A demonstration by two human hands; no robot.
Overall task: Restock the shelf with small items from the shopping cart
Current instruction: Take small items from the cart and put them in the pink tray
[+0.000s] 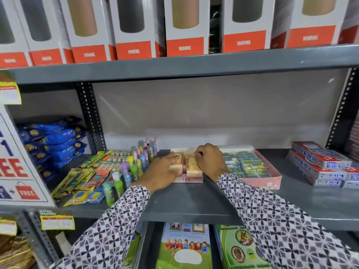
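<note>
Grey metal shelf (194, 200), store aisle. Left hand (161, 167) and right hand (210, 162) each clasp peach eraser pack (191, 167) over pink cardboard eraser tray (189, 179) (centre shelf); long axes toward 12 o'clock, hands equally near.

On the grey shelf (194, 202), both hands rest on a small pink eraser box (188, 179). The left hand (163, 167) lies over a pale packet (175, 166) at the box's left side; the right hand (210, 161) covers a packet of round tan pieces (192, 166) beside it. Just right sits a pink tray (272, 180) of blue-and-yellow erasers (246, 164). Left of the box stand small glue bottles (134, 167) and flat toy packs (81, 177). Far right, boxes (320, 166) are stacked. Above, a row of 1000ML bottle cartons (186, 26)
</note>
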